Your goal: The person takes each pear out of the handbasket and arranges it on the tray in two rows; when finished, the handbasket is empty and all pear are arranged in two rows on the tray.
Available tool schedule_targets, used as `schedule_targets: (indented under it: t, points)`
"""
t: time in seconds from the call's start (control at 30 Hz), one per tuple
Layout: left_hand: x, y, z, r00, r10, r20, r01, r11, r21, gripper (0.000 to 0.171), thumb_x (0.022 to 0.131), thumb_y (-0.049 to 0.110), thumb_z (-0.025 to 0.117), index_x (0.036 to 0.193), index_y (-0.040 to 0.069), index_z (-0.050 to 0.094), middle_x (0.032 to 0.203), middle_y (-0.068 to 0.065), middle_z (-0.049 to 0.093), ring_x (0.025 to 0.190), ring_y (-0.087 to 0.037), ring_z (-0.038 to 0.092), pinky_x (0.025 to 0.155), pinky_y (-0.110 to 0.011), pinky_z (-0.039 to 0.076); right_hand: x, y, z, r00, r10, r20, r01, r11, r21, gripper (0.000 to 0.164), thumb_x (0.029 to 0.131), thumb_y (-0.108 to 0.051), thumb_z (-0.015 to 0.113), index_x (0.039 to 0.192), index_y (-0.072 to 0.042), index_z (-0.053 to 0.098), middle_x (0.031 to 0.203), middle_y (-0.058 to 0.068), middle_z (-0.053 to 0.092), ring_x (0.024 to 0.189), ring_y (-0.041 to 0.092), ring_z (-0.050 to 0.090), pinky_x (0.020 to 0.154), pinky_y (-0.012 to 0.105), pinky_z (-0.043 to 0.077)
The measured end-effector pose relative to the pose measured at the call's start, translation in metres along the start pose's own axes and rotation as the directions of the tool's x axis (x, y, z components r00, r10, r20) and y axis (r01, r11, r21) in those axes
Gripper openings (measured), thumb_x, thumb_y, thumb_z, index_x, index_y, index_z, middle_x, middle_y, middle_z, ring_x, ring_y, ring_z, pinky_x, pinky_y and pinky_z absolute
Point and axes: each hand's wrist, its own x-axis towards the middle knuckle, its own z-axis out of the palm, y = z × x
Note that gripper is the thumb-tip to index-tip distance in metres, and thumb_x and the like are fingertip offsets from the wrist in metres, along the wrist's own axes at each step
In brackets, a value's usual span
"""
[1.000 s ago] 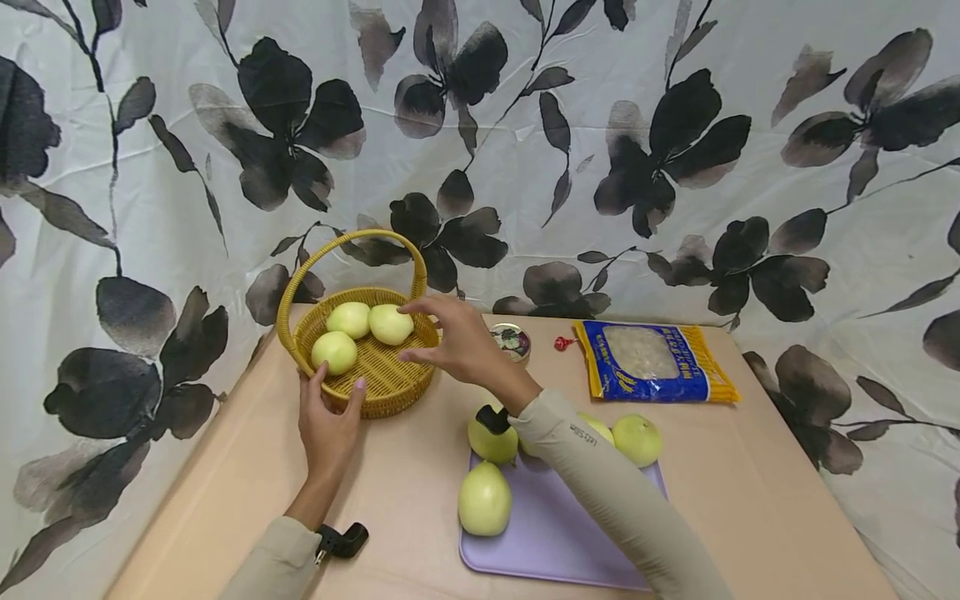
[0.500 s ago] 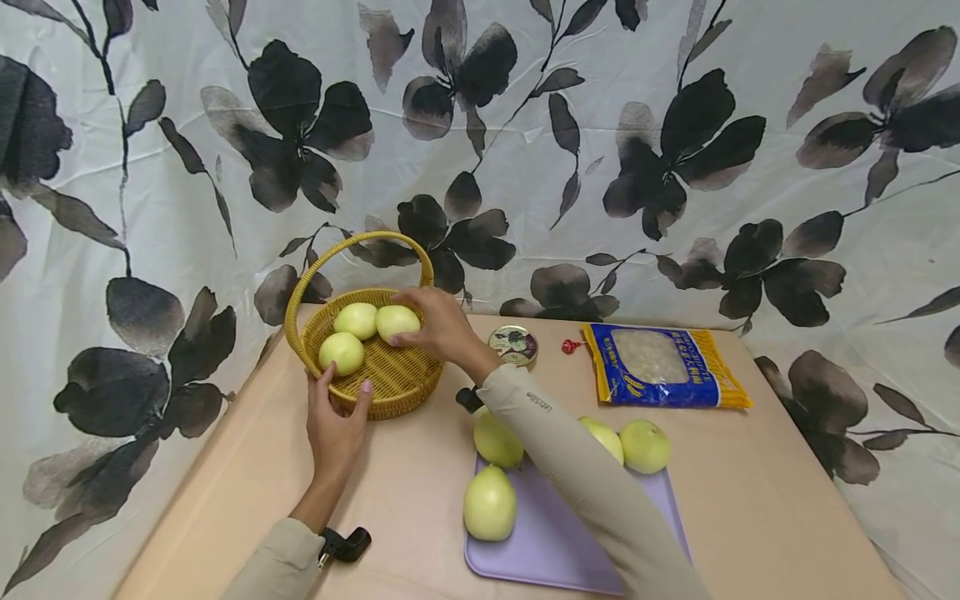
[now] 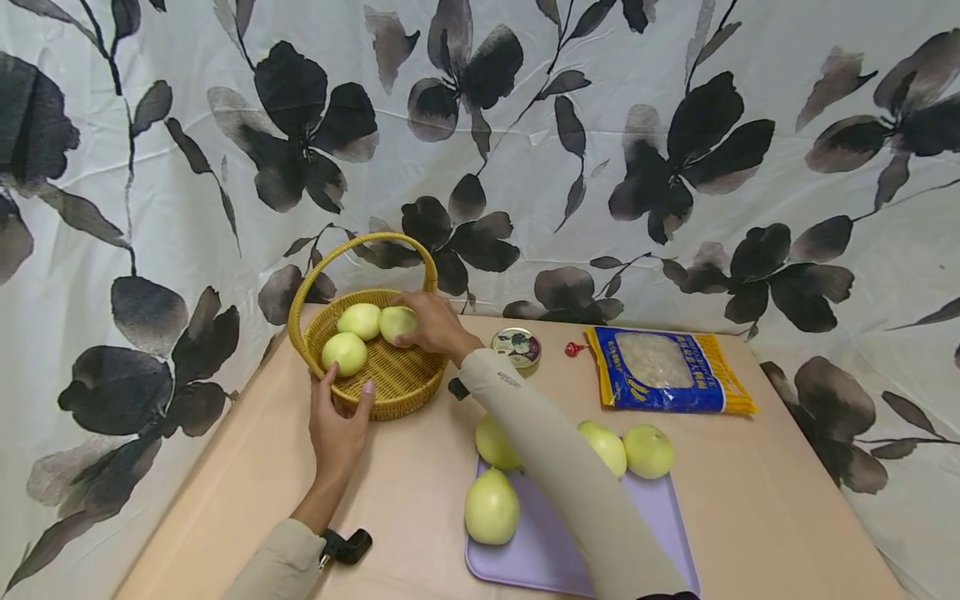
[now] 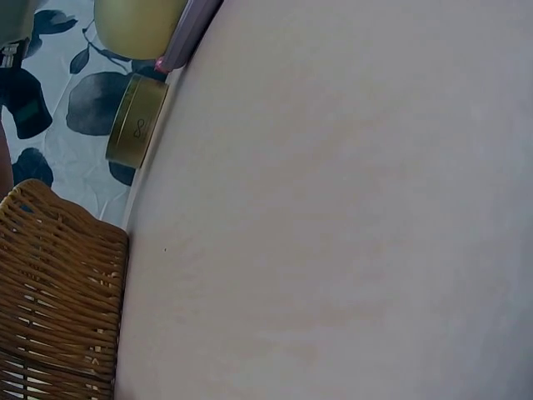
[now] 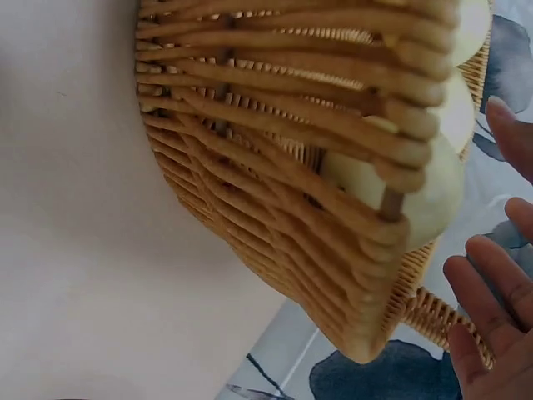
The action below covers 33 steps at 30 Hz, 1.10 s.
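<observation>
A yellow wicker basket (image 3: 393, 404) with a tall arched handle stands at the table's back left, holding several pale green pears. My left hand (image 3: 339, 437) grips its front wall, one fingertip at the rim and the thumb on the outside; the left wrist view shows the basket's side but not this hand. Over the basket's right rim, my right hand (image 3: 438, 325) spreads thumb and fingers about the right-hand pear (image 3: 395, 325). A narrow gap separates fingers (image 5: 483, 292) from the nearest pear (image 5: 437, 196) in the right wrist view. Two more pears, back (image 3: 358, 321) and front (image 3: 345, 354), lie beside it.
A purple tray (image 3: 525, 558) with several more pears lies at front centre, partly under my right sleeve. Behind it are a round tin (image 3: 516, 346), a small red-wrapped item (image 3: 573, 349) and a blue and yellow packet (image 3: 671, 371). A flower-patterned cloth hangs behind the table.
My right hand has moved left and farther over the basket, its fingers now covering part of the right-hand pear. The left hand has stayed on the basket. The head view has shifted slightly.
</observation>
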Motion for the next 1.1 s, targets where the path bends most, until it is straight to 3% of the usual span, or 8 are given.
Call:
schedule_targets:
  t: [0.37, 0.67, 0.9, 1.1]
  points:
    - [-0.002, 0.000, 0.000, 1.000, -0.010, 0.004, 0.010, 1.000, -0.008, 0.077, 0.103, 0.041, 0.071, 0.166, 0.014, 0.035, 0.180, -0.007, -0.004, 0.165, -0.031, 0.014, 0.131, -0.055, 0.031, 0.008, -0.001, 0.013, 0.998, 0.002, 0.055, 0.001, 0.998, -0.059, 0.065, 0.087, -0.033, 0.090, 0.146, -0.022, 0.063, 0.150, 0.000, 0.065, 0.139, 0.021, 0.059, 0.117, 0.043, 0.047]
    - [-0.002, 0.000, 0.001, 1.000, -0.012, -0.003, 0.012, 1.000, -0.008, 0.077, 0.103, 0.041, 0.071, 0.165, 0.014, 0.035, 0.180, -0.005, -0.003, 0.165, -0.030, 0.016, 0.131, -0.053, 0.032, 0.008, -0.002, 0.020, 0.995, -0.013, 0.099, 0.017, 0.999, -0.039, 0.062, 0.084, -0.027, 0.094, 0.140, -0.018, 0.069, 0.145, 0.003, 0.067, 0.137, 0.023, 0.059, 0.114, 0.039, 0.052]
    - [-0.005, 0.001, 0.002, 1.000, -0.021, 0.001, 0.021, 1.000, 0.006, 0.076, 0.103, 0.041, 0.071, 0.165, 0.015, 0.036, 0.180, -0.004, -0.002, 0.165, -0.031, 0.018, 0.130, -0.052, 0.034, 0.001, 0.000, 0.023, 0.989, -0.006, 0.146, 0.010, 1.000, -0.027, 0.065, 0.080, -0.027, 0.097, 0.139, -0.018, 0.071, 0.149, 0.001, 0.065, 0.141, 0.023, 0.056, 0.117, 0.037, 0.050]
    - [-0.003, 0.003, 0.000, 1.000, -0.021, 0.010, 0.021, 1.000, 0.000, 0.077, 0.104, 0.041, 0.070, 0.166, 0.014, 0.034, 0.180, -0.006, -0.005, 0.165, -0.031, 0.016, 0.130, -0.052, 0.034, -0.006, -0.003, 0.018, 0.982, -0.033, 0.184, 0.031, 0.999, 0.014, 0.065, 0.077, -0.027, 0.099, 0.135, -0.017, 0.073, 0.141, 0.001, 0.070, 0.131, 0.021, 0.063, 0.110, 0.034, 0.053]
